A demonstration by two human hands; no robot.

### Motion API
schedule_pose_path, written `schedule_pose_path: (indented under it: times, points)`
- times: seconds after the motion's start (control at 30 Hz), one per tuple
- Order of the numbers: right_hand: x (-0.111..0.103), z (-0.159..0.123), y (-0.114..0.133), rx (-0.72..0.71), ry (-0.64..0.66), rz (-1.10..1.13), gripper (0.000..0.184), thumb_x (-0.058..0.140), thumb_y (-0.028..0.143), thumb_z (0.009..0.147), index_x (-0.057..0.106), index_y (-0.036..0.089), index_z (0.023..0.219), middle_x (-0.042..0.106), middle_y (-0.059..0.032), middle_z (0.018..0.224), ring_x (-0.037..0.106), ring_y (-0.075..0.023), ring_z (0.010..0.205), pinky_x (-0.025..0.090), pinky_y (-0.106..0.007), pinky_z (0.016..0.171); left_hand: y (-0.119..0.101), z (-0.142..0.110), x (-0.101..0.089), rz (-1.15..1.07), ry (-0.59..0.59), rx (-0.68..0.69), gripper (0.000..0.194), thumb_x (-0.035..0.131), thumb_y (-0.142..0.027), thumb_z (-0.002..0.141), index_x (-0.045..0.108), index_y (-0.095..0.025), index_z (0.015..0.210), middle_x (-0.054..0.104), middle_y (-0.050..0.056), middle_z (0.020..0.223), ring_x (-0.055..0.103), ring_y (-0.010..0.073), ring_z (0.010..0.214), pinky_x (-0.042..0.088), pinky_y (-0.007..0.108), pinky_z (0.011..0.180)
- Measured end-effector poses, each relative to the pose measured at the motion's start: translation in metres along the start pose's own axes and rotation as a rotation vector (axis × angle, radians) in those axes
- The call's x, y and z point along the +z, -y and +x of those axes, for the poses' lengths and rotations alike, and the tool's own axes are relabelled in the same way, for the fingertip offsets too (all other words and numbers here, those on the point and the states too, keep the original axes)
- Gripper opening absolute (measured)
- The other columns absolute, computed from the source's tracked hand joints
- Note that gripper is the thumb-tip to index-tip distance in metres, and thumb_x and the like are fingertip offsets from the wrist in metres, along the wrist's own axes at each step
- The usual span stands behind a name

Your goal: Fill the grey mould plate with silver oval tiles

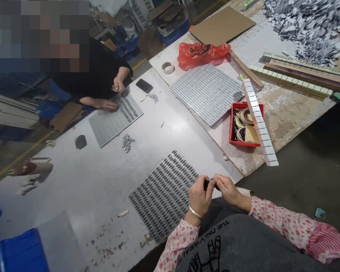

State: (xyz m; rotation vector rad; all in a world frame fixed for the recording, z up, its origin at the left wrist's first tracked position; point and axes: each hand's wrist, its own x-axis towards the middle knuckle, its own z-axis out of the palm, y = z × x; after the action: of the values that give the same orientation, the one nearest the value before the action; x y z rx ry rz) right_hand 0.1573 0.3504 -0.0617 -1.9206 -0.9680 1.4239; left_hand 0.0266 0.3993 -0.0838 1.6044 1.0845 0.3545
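Observation:
My left hand (200, 194), with a bracelet at the wrist, is closed in a pinch just off the right corner of a grey tray-like panel (164, 192). That panel is covered with rows of small dark, shiny, leaf-shaped pieces. Close against it, my right hand (228, 190) is pinched too, its fingertips meeting those of the left. A small silvery piece (210, 180) shows between the fingers of both hands, mostly hidden. Left of the panel lies a short whitish stick (123, 213) with a dark tip.
Across the table, a person's hands (110, 104) work over a partly filled panel (102, 130). Nearby lie a pile of silvery pieces (127, 142) and a phone (144, 86). To the right are a striped panel (208, 92), a red box (243, 142) and a long white strip (260, 124).

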Motion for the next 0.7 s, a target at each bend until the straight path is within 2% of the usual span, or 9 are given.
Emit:
schedule_pose_path:
  times: [0.2, 0.4, 0.53, 0.7]
  points:
    - [0.008, -0.004, -0.008, 0.204, 0.023, 0.404, 0.042, 0.04, 0.053, 0.09, 0.042, 0.018, 0.066, 0.036, 0.0036, 0.058, 0.032, -0.0096, 0.053, 0.027, -0.023, 0.048, -0.001, 0.003, -0.004, 0.28, -0.078, 0.156, 0.021, 0.044, -0.036, 0.089, 0.054, -0.018, 0.086, 0.06, 0.003, 0.07, 0.056, 0.0135, 0.061, 0.037, 0.023, 0.056]
    - [0.012, -0.005, 0.0, 0.294, 0.042, 0.61, 0.043, 0.049, 0.056, 0.083, 0.045, 0.016, 0.067, 0.036, 0.0045, 0.057, 0.03, -0.0073, 0.049, 0.022, -0.022, 0.046, -0.004, 0.001, -0.005, 0.355, -0.072, 0.154, 0.022, 0.041, -0.035, 0.09, 0.055, -0.018, 0.089, 0.062, 0.005, 0.075, 0.057, 0.0148, 0.064, 0.037, 0.024, 0.055]
    - [0.014, -0.005, 0.006, 0.325, 0.048, 0.658, 0.046, 0.053, 0.059, 0.08, 0.044, 0.017, 0.065, 0.036, 0.005, 0.057, 0.028, -0.0064, 0.048, 0.02, -0.022, 0.045, -0.005, 0.0, -0.006, 0.346, -0.056, 0.15, 0.022, 0.039, -0.028, 0.091, 0.05, -0.02, 0.075, 0.057, 0.002, 0.065, 0.053, 0.0134, 0.056, 0.032, 0.024, 0.052]
    - [0.011, -0.005, 0.013, 0.293, 0.103, 0.604, 0.049, 0.052, 0.062, 0.079, 0.039, 0.018, 0.062, 0.031, 0.0069, 0.052, 0.026, -0.0061, 0.046, 0.02, -0.022, 0.044, -0.004, -0.004, -0.003, 0.265, -0.042, 0.161, 0.021, 0.039, -0.019, 0.089, 0.047, -0.02, 0.069, 0.052, 0.001, 0.062, 0.049, 0.0128, 0.054, 0.031, 0.025, 0.053]
